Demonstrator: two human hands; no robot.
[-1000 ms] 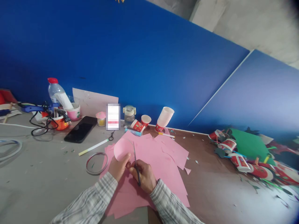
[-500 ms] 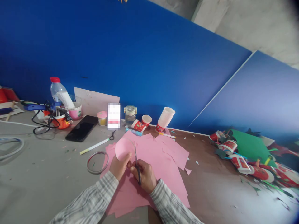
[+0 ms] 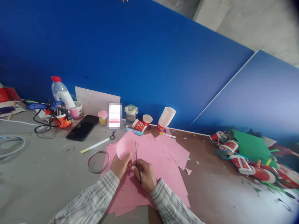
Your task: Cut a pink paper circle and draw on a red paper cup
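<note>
A rounded piece of pink paper (image 3: 123, 147) is pinched between the thumb and fingers of my left hand (image 3: 121, 165). My right hand (image 3: 146, 175) is wrapped round the dark handles of a pair of scissors (image 3: 136, 151), whose blades point away from me along the right edge of that piece. Whether the blades are parted is hard to make out. Beneath both hands lie several overlapping pink paper sheets (image 3: 163, 177). To the left of my left hand, a roll of tape (image 3: 98, 170) rests flat on the grey tabletop.
Behind the paper stand a lidded glass jar (image 3: 131, 115), red paper cups (image 3: 139, 125) and stacked white cups (image 3: 167, 116). A phone (image 3: 83, 127), a marker (image 3: 95, 146) and a glue gun (image 3: 40, 106) lie left. Decorated cups (image 3: 241, 164) and green paper (image 3: 249, 144) crowd the right.
The view has shifted very slightly. Both hands keep nearly the same pose, with the pink piece and the scissors still held.
</note>
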